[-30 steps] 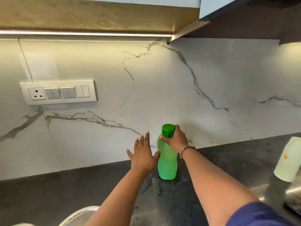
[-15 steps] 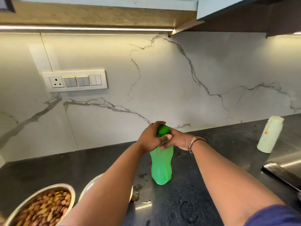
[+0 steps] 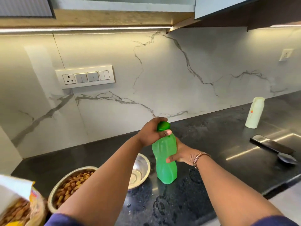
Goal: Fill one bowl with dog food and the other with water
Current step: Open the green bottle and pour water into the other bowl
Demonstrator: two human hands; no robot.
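A green water bottle (image 3: 165, 162) stands upright on the black counter (image 3: 219, 162). My left hand (image 3: 150, 133) grips its green cap (image 3: 163, 125) from above. My right hand (image 3: 183, 154) wraps around the bottle's body from the right. Left of the bottle sits a steel bowl (image 3: 140, 168), partly hidden by my left forearm; what shows of its inside holds nothing. Further left, another steel bowl (image 3: 71, 183) holds brown dog food. An open dog food bag (image 3: 17, 203) lies at the bottom left corner with kibble showing.
A pale cream bottle (image 3: 254, 112) stands at the back right. A dark flat tool (image 3: 273, 148) rests on the steel sink drainer (image 3: 267, 142) at right. A switch panel (image 3: 85, 77) is on the marble wall. Water spots dot the counter near its front edge.
My right hand slid down from the cap to the bottle's body. My left hand now holds the cap alone. The view tilted down, revealing both bowls and the food bag.
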